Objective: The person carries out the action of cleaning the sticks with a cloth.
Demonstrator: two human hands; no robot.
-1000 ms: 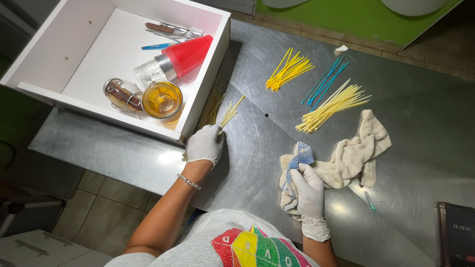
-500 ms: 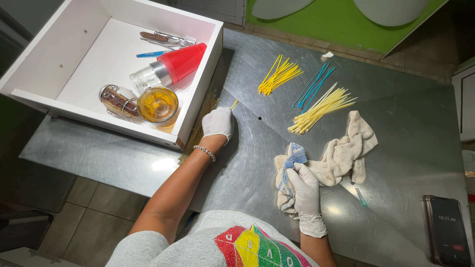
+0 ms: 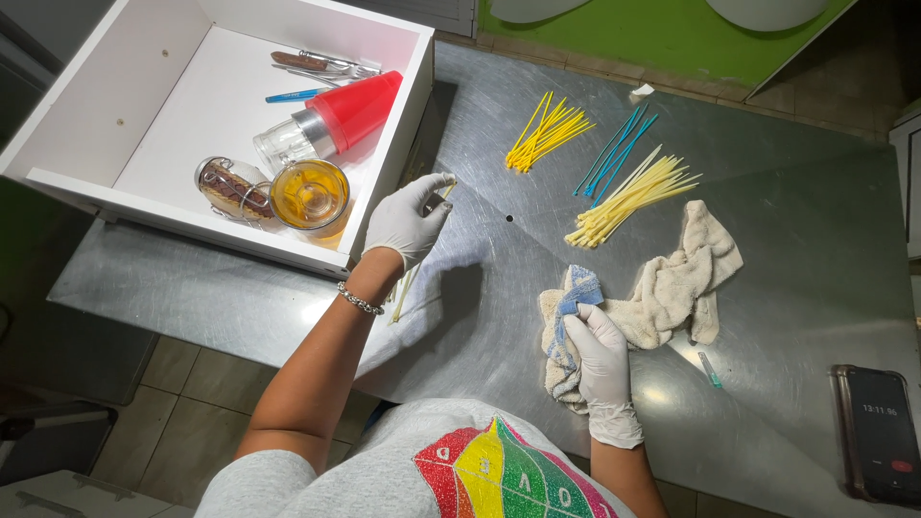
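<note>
My left hand [image 3: 408, 223], white glove on, is closed on a bunch of pale yellow sticks [image 3: 404, 286] right beside the front corner of the white drawer [image 3: 115, 115]. Fingers pinched around the bunch; one tip pokes out above the fingers, the rest trails down past my wrist over the surface [image 3: 767, 317]. Metal bracelet [image 3: 360, 300] on that wrist.

My right hand [image 3: 600, 360], also gloved, lies flat with fingers extended, pressing on a beige cloth [image 3: 672, 288] with a blue-striped cloth [image 3: 573, 297] bunched on top of it. Not gripping, just resting on the fabric.

Farther out on the metal surface: a bright yellow stick pile [image 3: 547, 131], a few teal sticks [image 3: 619, 153] just beside it, and a larger pale yellow stick pile [image 3: 628, 197] touching the far edge of the beige cloth. One lone teal stick [image 3: 709, 369] sits near the cloth on the right side. Small white scrap [image 3: 641, 90] near the far edge.

The drawer sits on the surface to the left, open side up. Inside: a glass jar with a red lid [image 3: 331, 125] lying on its side, an amber glass cup [image 3: 309, 195], a small jar with brown contents [image 3: 225, 187], a blue pen [image 3: 297, 95], and some metal cutlery [image 3: 321, 63] at the back.

A dark phone [image 3: 878, 434] lies at the right edge of the surface, well apart from both hands. Green panel [image 3: 662, 34] beyond the far edge.
</note>
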